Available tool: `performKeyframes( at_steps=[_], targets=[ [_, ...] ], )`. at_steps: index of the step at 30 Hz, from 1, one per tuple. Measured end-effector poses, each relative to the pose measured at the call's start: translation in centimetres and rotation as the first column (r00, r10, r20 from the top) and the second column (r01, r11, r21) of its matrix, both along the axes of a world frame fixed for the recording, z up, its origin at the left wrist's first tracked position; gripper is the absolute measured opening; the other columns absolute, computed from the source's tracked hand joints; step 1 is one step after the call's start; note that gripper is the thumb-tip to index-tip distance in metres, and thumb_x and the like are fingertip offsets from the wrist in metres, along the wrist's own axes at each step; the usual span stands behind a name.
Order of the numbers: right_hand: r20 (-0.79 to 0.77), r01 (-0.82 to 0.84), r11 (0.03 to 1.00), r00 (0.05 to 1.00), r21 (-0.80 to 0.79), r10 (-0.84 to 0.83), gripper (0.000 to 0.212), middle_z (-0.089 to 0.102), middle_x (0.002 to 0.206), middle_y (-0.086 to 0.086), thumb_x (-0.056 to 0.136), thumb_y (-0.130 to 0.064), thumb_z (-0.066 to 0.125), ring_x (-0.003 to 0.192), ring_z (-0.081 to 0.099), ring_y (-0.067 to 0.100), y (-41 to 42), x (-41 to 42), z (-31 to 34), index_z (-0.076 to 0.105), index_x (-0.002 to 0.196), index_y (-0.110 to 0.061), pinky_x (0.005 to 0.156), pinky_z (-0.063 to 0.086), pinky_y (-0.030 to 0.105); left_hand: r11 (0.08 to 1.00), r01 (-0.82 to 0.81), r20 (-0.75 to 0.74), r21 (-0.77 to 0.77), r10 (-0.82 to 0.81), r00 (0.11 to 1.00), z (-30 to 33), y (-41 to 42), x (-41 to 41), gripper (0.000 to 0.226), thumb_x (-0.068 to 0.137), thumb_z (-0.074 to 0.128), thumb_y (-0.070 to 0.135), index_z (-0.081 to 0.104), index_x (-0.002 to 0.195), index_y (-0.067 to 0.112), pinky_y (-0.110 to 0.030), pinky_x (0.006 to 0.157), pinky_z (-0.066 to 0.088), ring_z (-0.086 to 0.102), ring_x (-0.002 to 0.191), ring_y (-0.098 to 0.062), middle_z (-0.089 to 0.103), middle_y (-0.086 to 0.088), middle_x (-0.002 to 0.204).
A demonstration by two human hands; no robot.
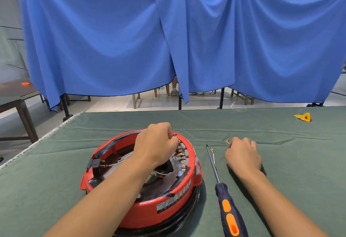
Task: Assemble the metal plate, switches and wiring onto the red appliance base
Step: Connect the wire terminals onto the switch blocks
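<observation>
Red base (161,206) under curled left hand (156,142); right hand (242,154) pinches a terminal (227,141).

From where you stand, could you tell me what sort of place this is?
Probably a workshop or training room: a cloth-covered table with a screwdriver, a blue curtain as a screen, and plain wooden tables beyond.

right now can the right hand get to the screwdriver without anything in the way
Probably yes. The right hand rests on the green cloth just right of the screwdriver, which lies free on the cloth with only a small brass terminal by its shaft. The left hand is busy over the red base.
</observation>
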State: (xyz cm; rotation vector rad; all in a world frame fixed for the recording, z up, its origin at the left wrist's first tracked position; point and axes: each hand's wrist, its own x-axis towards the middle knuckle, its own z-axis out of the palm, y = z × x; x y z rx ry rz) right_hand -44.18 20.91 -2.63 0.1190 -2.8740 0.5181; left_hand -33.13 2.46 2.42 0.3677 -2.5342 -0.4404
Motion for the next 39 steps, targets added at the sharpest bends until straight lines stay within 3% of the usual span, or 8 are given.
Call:
performKeyframes(
  at_steps=[7,10,15,20,25,29,34,39],
  targets=[
    [0.219,-0.001,0.997,0.976,0.077,-0.016,0.007,0.063,0.113,0.017,0.082,0.002,0.055,0.105,0.061,0.035,0.1,0.4,2.5,0.056,0.084,-0.005,0.073,0.045,0.032,0.998,0.060,0.089,-0.028,-0.057,0.994,-0.4,-0.1,0.3,0.017,0.082,0.054,0.027,0.048,0.066,0.023,-0.028,0.054,0.033,0.056,0.072,-0.021,0.060,0.003,0.071],
    [0.316,-0.035,0.997,0.949,0.074,0.010,0.019,0.072,0.092,0.013,0.076,0.004,0.060,0.079,0.068,0.029,0.1,0.4,3.1,0.054,0.061,-0.007,0.073,0.057,0.034,0.998,0.063,0.110,-0.027,-0.060,0.992,-0.4,-0.2,0.5,0.017,0.082,0.053,0.025,0.048,0.066,0.023,-0.029,0.053,0.034,0.056,0.071,-0.020,0.060,0.004,0.070],
    [0.389,-0.043,0.991,0.917,-0.127,0.090,0.017,0.063,0.053,0.004,0.080,-0.007,0.056,0.037,0.051,0.016,0.5,1.5,3.2,0.056,0.063,-0.008,0.041,0.046,0.021,0.997,0.073,0.086,-0.037,-0.070,0.994,-0.2,-0.1,0.6,0.015,0.084,0.055,0.026,0.052,0.069,0.020,-0.031,0.056,0.041,0.057,0.070,-0.020,0.060,0.004,0.069],
    [0.220,-0.129,0.899,0.946,-0.418,0.238,0.022,0.055,0.039,0.005,0.077,-0.006,0.057,0.027,0.047,0.016,-0.5,2.9,4.5,0.056,0.055,-0.002,0.036,0.042,0.021,0.974,0.122,-0.082,0.191,-0.108,0.991,0.2,0.5,0.6,0.015,0.088,0.055,0.024,0.062,0.076,0.023,-0.036,0.069,0.051,0.061,0.073,-0.017,0.063,0.009,0.069],
    [0.044,-0.267,0.610,0.894,-0.746,0.446,0.026,0.053,0.037,0.000,0.079,-0.004,0.056,0.026,0.043,0.011,-2.2,5.2,7.3,0.059,0.054,-0.004,0.032,0.036,0.016,0.795,0.285,-0.226,0.535,-0.190,0.955,1.0,0.8,0.8,0.016,0.094,0.054,0.018,0.069,0.094,0.011,-0.025,0.045,0.045,0.056,0.051,-0.013,0.072,0.000,0.076],
    [0.057,-0.284,0.440,0.785,-0.852,0.617,0.039,0.052,0.039,0.000,0.084,-0.006,0.058,0.028,0.042,0.010,-3.4,7.1,7.6,0.063,0.046,-0.011,0.033,0.035,0.016,0.427,0.381,-0.287,0.820,-0.269,0.919,1.9,0.7,1.2,0.020,0.096,0.054,0.018,0.061,0.109,0.006,-0.023,0.038,0.044,0.062,0.052,-0.017,0.075,-0.009,0.090],
    [0.051,-0.290,0.403,0.754,-0.868,0.655,0.026,0.052,0.042,0.000,0.084,-0.007,0.058,0.030,0.043,0.009,-3.4,7.4,7.5,0.060,0.059,-0.008,0.033,0.035,0.016,0.187,0.335,-0.255,0.923,-0.355,0.899,2.2,0.4,1.0,0.028,0.099,0.044,0.022,0.062,0.106,0.003,-0.022,0.039,0.043,0.061,0.053,-0.015,0.073,-0.012,0.091],
    [0.050,-0.344,0.424,0.725,-0.838,0.687,0.025,0.053,0.044,0.002,0.083,-0.005,0.054,0.031,0.043,0.010,-3.7,7.6,7.6,0.056,0.059,-0.005,0.036,0.033,0.016,0.152,0.346,-0.291,0.926,-0.298,0.909,2.1,-0.1,0.6,0.016,0.093,0.055,0.016,0.062,0.102,0.005,-0.018,0.038,0.042,0.057,0.047,-0.009,0.074,-0.012,0.094]
  ],
)
